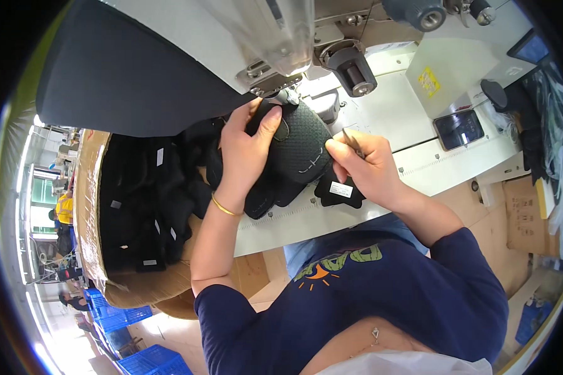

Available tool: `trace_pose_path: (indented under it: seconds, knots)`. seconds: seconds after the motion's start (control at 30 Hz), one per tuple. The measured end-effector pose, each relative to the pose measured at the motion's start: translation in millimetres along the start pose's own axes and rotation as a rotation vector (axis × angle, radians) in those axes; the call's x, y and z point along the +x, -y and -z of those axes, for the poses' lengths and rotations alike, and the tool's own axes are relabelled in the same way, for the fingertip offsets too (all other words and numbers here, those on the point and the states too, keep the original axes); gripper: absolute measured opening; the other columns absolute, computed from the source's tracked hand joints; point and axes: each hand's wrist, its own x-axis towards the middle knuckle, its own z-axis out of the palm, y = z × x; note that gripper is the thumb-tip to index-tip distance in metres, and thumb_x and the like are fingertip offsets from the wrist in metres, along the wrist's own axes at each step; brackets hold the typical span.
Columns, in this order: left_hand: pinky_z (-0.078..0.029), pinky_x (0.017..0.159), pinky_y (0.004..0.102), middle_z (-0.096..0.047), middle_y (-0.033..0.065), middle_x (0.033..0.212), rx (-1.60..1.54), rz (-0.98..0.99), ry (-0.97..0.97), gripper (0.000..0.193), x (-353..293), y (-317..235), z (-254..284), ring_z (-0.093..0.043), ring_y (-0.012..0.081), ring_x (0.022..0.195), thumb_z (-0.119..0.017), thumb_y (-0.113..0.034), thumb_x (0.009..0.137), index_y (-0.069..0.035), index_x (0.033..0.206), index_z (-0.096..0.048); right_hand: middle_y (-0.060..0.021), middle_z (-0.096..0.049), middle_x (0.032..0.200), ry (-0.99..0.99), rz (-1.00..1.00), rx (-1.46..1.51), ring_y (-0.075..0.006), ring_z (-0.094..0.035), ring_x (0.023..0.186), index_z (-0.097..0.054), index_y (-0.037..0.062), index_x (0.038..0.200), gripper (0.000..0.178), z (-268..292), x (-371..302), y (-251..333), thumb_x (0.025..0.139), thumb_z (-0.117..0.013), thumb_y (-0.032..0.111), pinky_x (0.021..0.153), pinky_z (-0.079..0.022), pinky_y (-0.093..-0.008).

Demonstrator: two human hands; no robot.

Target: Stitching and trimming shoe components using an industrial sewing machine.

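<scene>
My left hand (241,153) grips a black sewn fabric piece under the sewing machine's head, thumb on top and fingers curled around its far edge. The piece has a textured dark green-grey panel (300,134) with a light thread line near its right edge. At that edge my right hand (374,165) is closed around a slim pointed metal tool (351,142), perhaps thread snips; its exact kind is partly hidden. The thumb and fingertips are beside the panel, and I cannot tell whether they touch it. Below that hand lies a black piece with a white label (339,189).
The sewing machine (281,37) overhangs the white worktable (394,112). A cardboard box (94,206) full of black labelled pieces (137,206) stands at left. A phone-like black device (458,129) lies at right. Blue crates (153,361) and another carton (525,215) are on the floor.
</scene>
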Motion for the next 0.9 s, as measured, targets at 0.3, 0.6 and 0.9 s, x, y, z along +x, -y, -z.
trace_pose_path:
  seconds: [0.3,0.6,0.9]
  knots:
    - [-0.049,0.080,0.0263,-0.072,0.0045,0.091,-0.131,0.051,0.149,0.029,18.1,-20.1,7.0,-0.062,0.0099,0.082,-0.075,-0.019,0.086,0.002,0.105,-0.070,0.0014,-0.053,0.054,-0.004,-0.046,0.017,-0.0031,-0.043,0.052,-0.053,0.0044,0.066,0.036,-6.8,-1.5,-0.3,0.098,-0.053,0.020,0.049,-0.035,-0.0232]
    - [-0.047,0.083,0.0235,-0.069,0.0048,0.101,-0.194,0.166,0.222,0.032,20.3,-22.5,4.8,-0.059,0.0089,0.089,-0.074,-0.013,0.086,0.007,0.110,-0.068,0.0011,-0.054,0.058,0.005,-0.022,0.017,-0.0026,-0.042,0.052,-0.055,0.0041,0.073,0.029,-1.3,-2.7,-0.9,0.100,-0.052,0.016,0.048,-0.032,-0.0214]
    - [-0.049,0.081,0.0330,-0.070,0.0109,0.098,0.108,-0.249,-0.112,0.034,0.6,-5.4,4.0,-0.065,0.0216,0.088,-0.073,-0.022,0.082,0.004,0.103,-0.070,0.0010,-0.053,0.057,-0.005,0.041,-0.102,-0.0036,-0.044,0.054,-0.052,0.0054,0.068,0.033,-9.6,1.1,0.3,0.099,-0.051,0.018,0.051,-0.034,-0.0228]
